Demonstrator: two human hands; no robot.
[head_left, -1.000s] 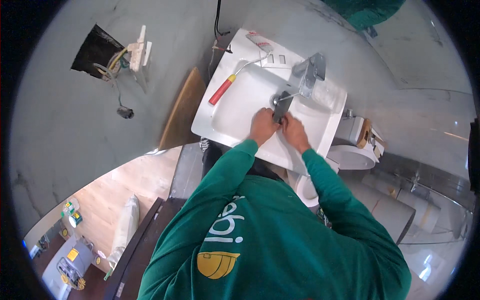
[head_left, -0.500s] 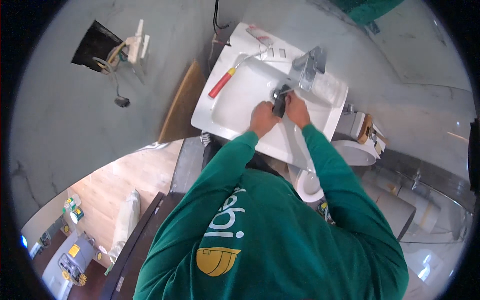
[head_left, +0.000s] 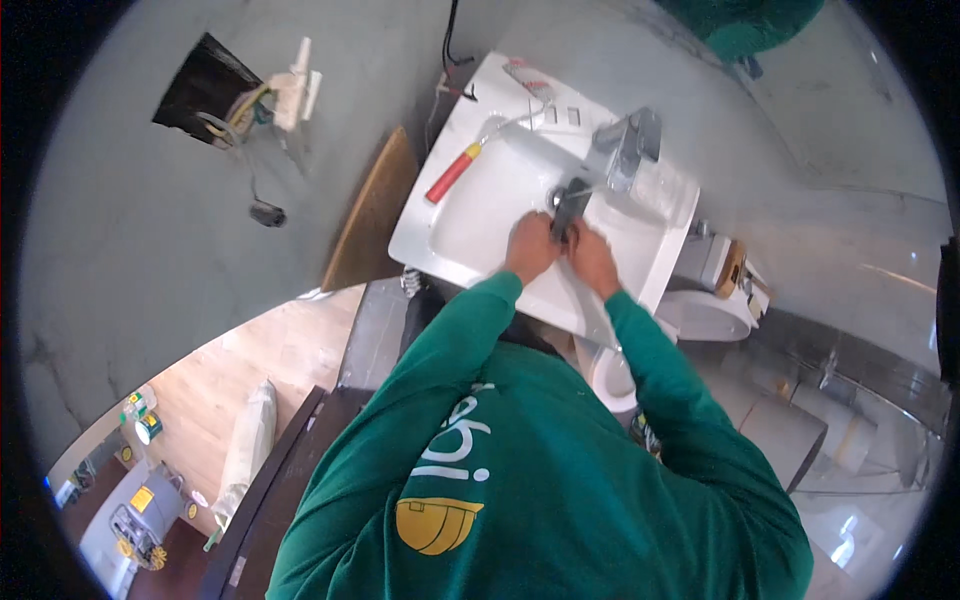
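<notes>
Over the basin of a white sink [head_left: 465, 235], both my hands are closed on a dark, flat, narrow piece [head_left: 572, 203] whose exact kind I cannot make out. My left hand [head_left: 533, 246] grips its near end from the left. Beside it, my right hand [head_left: 592, 260] has its fingers bent against the same near end. The piece's far end lies under the chrome faucet [head_left: 632, 148], next to the drain [head_left: 554, 197], with a thin stream of water appearing to fall on it. My fingertips are partly hidden.
A paint roller with a red and yellow handle [head_left: 453, 174] rests across the sink's left side. Left of the sink leans a brown board [head_left: 372, 215]. Wires and a loose white fitting [head_left: 292, 88] hang from a wall opening. A toilet [head_left: 705, 312] stands to the right.
My right hand has slid from the far part of the dark piece down to its near end, close to my left hand. The view has shifted slightly.
</notes>
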